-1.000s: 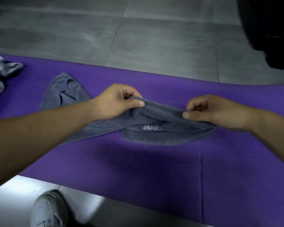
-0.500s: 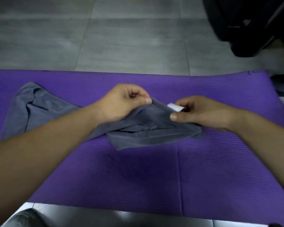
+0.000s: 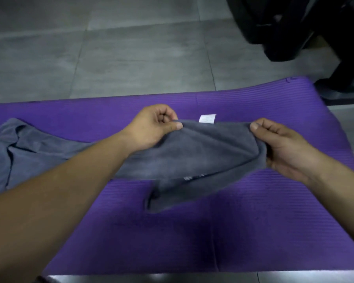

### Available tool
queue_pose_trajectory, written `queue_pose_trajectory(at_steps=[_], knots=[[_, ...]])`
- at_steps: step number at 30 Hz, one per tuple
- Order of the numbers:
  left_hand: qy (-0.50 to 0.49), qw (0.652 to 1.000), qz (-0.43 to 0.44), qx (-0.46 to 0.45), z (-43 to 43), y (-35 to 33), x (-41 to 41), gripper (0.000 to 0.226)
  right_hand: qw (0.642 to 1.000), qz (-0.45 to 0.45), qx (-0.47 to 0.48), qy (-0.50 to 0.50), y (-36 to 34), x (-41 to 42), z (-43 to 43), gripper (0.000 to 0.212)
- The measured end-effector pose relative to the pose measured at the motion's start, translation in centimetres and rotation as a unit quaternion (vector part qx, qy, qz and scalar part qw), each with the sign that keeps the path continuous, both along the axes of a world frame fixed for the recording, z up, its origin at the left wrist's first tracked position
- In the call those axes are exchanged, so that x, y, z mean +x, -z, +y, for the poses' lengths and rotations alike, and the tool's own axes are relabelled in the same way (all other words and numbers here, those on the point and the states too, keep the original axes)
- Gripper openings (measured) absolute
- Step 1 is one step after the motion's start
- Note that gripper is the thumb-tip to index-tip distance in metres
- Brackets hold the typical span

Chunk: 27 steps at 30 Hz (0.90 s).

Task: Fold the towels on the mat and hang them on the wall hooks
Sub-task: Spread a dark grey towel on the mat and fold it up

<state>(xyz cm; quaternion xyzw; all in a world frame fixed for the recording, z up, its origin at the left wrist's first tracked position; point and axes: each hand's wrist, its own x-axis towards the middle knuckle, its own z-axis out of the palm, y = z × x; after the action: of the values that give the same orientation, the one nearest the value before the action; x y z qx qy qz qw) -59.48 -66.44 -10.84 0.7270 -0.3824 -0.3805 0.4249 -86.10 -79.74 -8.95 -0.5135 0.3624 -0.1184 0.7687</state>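
Both forearms outstretched, left hand [image 3: 153,127] pinching towel [image 3: 202,152] edge, right hand [image 3: 284,148] gripping its end

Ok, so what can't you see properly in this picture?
Head view only.
The white label on the grey towel: print too small and blurred to read.
The white lettering lower on the towel: mostly tucked under a fold.
The towel's left end: partly behind the left forearm, cut by the frame edge.
The black object, top right: dark, cut off by the edge.
The wall hooks: not in view.
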Motion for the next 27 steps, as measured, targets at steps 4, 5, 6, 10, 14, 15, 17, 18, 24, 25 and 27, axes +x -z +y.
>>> queue_pose_trajectory(at_steps=[4, 5, 6, 10, 14, 15, 17, 18, 24, 25, 27], knots=[[0.048, 0.996, -0.053, 0.057, -2.7, 2.4, -0.5, 0.02, 0.996, 0.038, 0.014, 0.081, 0.9, -1.1, -2.5, 0.017], [0.051, 0.988, -0.123, 0.075, -3.3, 3.3, -0.6, 0.021, 0.993, 0.072, -0.012, 0.09, 1.6, -1.0, -3.4, 0.017], [0.044, 0.973, -0.209, 0.087, -4.0, 4.3, -0.7, 0.022, 0.989, 0.103, -0.038, 0.1, 2.5, -0.6, -4.3, 0.02], [-0.036, 0.95, -0.298, 0.081, -7.5, 6.8, -1.3, 0.008, 0.966, 0.155, -0.098, 0.182, 7.3, 2.7, -7.8, 0.028], [-0.044, 0.958, -0.258, 0.113, -8.7, 9.0, -1.5, 0.021, 0.961, 0.133, -0.088, 0.225, 11.4, 4.6, -9.6, 0.025], [-0.012, 0.959, -0.261, 0.112, -7.8, 9.2, -2.1, 0.023, 0.958, 0.15, -0.102, 0.223, 12.4, 4.1, -9.4, 0.038], [0.062, 0.941, -0.31, 0.118, -4.6, 9.6, -3.7, 0.03, 0.94, 0.198, -0.144, 0.239, 14.0, 2.3, -7.9, 0.045], [0.09, 0.923, -0.348, 0.137, -2.4, 9.8, -4.9, 0.034, 0.93, 0.225, -0.16, 0.243, 14.6, 1.3, -6.5, 0.041], [0.198, 0.86, -0.382, 0.275, 5.9, 13.2, -8.7, 0.064, 0.896, 0.389, -0.195, 0.088, 15.7, -2.8, 3.3, 0.07], [0.21, 0.853, -0.387, 0.281, 6.2, 13.8, -8.5, 0.067, 0.889, 0.409, -0.194, 0.063, 15.5, -2.8, 4.4, 0.07], [0.215, 0.853, -0.387, 0.277, 6.2, 14.1, -8.4, 0.068, 0.861, 0.451, -0.233, 0.015, 15.2, -2.5, 5.5, 0.063]])
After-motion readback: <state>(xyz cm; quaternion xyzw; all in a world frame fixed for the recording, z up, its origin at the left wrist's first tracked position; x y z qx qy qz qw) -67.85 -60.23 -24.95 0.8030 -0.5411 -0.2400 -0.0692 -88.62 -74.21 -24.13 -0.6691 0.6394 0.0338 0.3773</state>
